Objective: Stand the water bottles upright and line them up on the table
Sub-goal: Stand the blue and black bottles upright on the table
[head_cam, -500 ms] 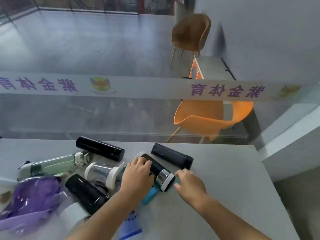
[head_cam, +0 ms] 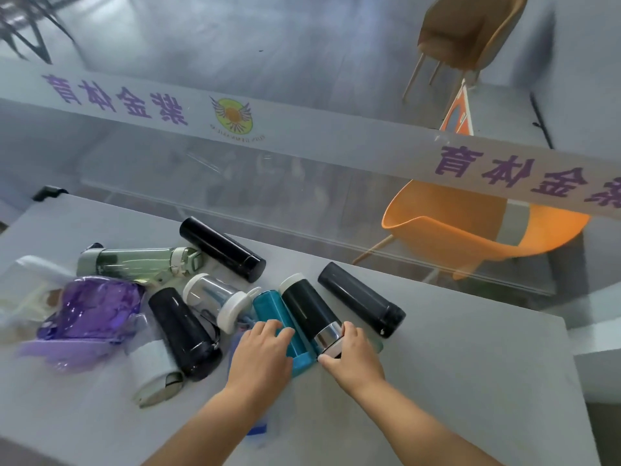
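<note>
head view: eight bottles lying flat on tabletop (head_cam: 470, 364), none upright. four black, one teal, one green, one clear, one purple. my left hand (head_cam: 260, 356) spread flat on teal bottle (head_cam: 268, 306). my right hand (head_cam: 353, 354) gripping steel end of black bottle with white cap (head_cam: 307, 306); its long axis runs from near right to far left, cap end away from me.

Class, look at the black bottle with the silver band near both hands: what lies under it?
The black bottle with the silver band rests partly on a teal bottle lying flat. The left hand covers the teal bottle's near side, so that part is hidden. The right hand holds the silver end.
</note>
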